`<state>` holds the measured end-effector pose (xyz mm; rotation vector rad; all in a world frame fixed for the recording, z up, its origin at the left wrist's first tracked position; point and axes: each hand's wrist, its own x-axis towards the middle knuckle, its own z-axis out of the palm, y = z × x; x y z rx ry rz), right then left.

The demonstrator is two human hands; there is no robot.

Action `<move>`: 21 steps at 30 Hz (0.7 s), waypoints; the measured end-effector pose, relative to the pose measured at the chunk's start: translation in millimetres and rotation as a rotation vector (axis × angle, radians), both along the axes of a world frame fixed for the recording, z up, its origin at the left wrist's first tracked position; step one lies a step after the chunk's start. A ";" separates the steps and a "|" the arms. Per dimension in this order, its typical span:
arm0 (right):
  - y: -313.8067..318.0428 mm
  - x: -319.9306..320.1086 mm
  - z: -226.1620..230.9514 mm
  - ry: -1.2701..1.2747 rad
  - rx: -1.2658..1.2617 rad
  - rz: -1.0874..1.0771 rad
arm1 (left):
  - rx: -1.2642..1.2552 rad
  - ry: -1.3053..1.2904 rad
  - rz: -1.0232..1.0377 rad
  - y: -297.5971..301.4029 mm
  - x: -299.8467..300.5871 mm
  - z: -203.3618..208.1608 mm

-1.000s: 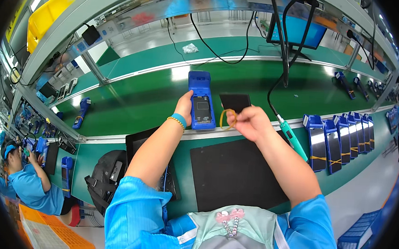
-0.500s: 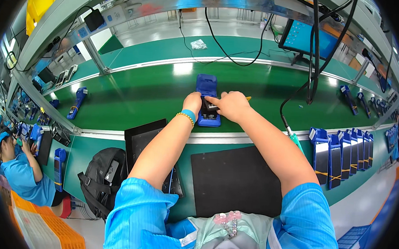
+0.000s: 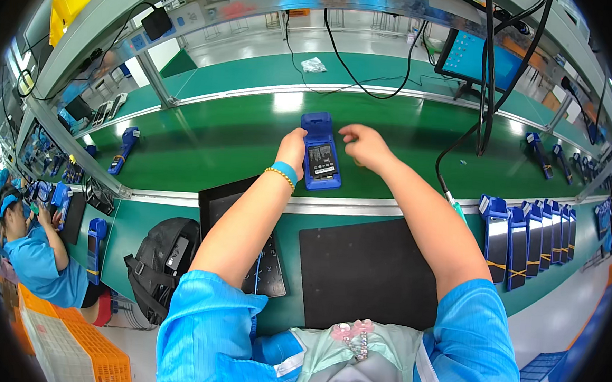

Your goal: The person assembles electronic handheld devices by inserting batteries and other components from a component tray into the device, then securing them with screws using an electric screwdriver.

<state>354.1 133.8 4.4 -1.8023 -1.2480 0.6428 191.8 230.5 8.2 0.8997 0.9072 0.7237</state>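
A blue handheld terminal (image 3: 328, 182) lies back up on the green bench, its rear compartment uncovered. Inside that compartment sits a black battery (image 3: 321, 160) with a pale printed label. My left hand (image 3: 292, 153) grips the terminal's left edge, thumb toward its upper part; its other fingers are partly hidden. Just right of the terminal, my right hand (image 3: 366, 147) is raised and apart from it, fingers loosely bent and spread from the thumb. A small yellowish bit shows by the right thumb, too small to make out.
A black mat (image 3: 367, 274) lies before me, with a dark tray-like panel (image 3: 266, 272) and a black backpack (image 3: 164, 270) leftward. Several banded blue terminals (image 3: 517, 249) stand at right. A green-handled corded tool (image 3: 455, 206) and black cables (image 3: 488, 83) hang nearby. A co-worker (image 3: 43, 257) sits left.
The battery, tilted under my fingers before, now lies flat in the compartment. My right hand has lifted off to the right; my left hand has shifted to the terminal's left edge.
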 end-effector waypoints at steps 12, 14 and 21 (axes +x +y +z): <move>87.6 -42.4 21.1 0.186 0.349 0.133 | 0.152 -0.242 -0.034 -58.9 -109.0 50.3; 91.9 -42.3 0.9 0.317 0.330 0.182 | 0.166 -0.288 -0.101 -78.7 -143.3 64.3; 85.5 -22.2 -51.0 0.071 0.185 0.068 | 0.243 -0.370 -0.171 -129.4 -246.0 89.1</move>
